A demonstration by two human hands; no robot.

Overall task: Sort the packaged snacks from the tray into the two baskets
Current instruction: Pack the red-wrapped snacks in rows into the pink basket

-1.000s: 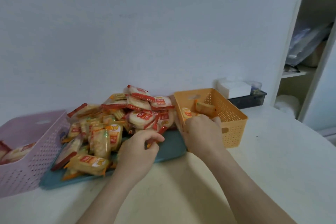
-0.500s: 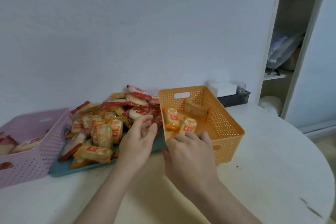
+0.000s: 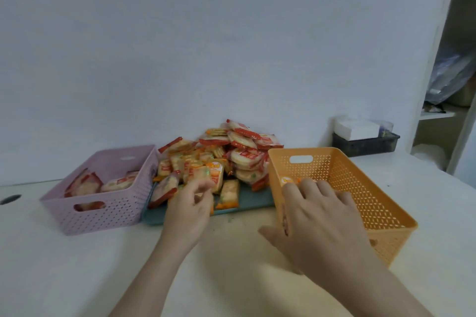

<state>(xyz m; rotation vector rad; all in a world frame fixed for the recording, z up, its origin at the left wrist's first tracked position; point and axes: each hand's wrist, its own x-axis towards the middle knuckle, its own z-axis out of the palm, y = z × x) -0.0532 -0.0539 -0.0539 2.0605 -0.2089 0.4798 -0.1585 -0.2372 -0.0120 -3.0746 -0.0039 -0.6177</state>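
- Two baskets flanked the tray (image 3: 257, 201) at centre frame: pink basket (image 3: 103, 211) at left, orange basket (image 3: 373, 203) at right, each just beside a tray end.
- Most snacks (image 3: 219, 157) sat heaped on the tray. A few red-banded packets (image 3: 85, 185) lay in the pink basket, and one orange-labelled packet (image 3: 287, 180) showed in the orange basket's near-left corner. Sorting looked early.
- State of left hand (image 3: 190, 203): fingers curled, thumb close to the fingertips, at the heap's front edge. Too blurred to tell whether it had a packet pinched.
- State of right hand (image 3: 316, 213): fingers spread and fairly straight, laid over the orange basket's near-left rim, thumb outside the wall. Nothing seen in its grip.
- Step, my read: pick the next packet off the heap and route it by type.
- Doing it well: take from the top or front and don't undercut, or the heap would likely slide. Pinch across the flat faces or the end seam. Check band colour before committing. Judging by the contents, red went pink-side and orange went orange-side.
- Packets: glossy thin film, probably slick. The round packets (image 3: 244, 157) were puffed discs, the oblong packets (image 3: 228, 194) flat with orange ends. Contents likely brittle, so grip lightly.
- Baskets: rigid moulded plastic with perforated walls, slot handles and tapered sides. They looked light and could skid on the smooth pale table (image 3: 77, 265).
- Tray: matte teal, low rim.
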